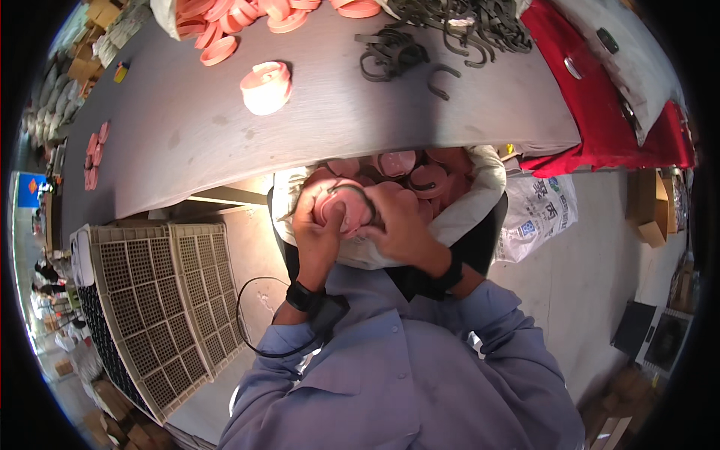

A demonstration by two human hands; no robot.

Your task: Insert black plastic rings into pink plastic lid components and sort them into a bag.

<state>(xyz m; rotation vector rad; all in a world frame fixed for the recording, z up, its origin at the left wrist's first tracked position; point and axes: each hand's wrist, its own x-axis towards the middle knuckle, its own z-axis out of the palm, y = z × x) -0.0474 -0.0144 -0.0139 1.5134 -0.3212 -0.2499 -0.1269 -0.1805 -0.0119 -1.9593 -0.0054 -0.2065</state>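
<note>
Above the lap, my left hand [318, 238] is closed around a pink round plastic part [341, 208], its thumb laid across the face. My right hand [409, 229] has its fingers closed at the other side of that part, where a dark curved strip [363, 194] runs along the rim. Whether the strip is seated all the way round cannot be made out. Just beyond both hands, a white woven sack [486, 201] with a rolled-down mouth holds many similar pink parts [431, 180], some with dark strips on them.
A grey table [322, 127] spans the far side, bearing a pink stack [266, 88], loose pink rings [219, 50] and dark curved strips [394, 52]. Cream plastic crates [154, 300] stand at left. A printed white sack [536, 217] lies right, below red cloth [562, 82].
</note>
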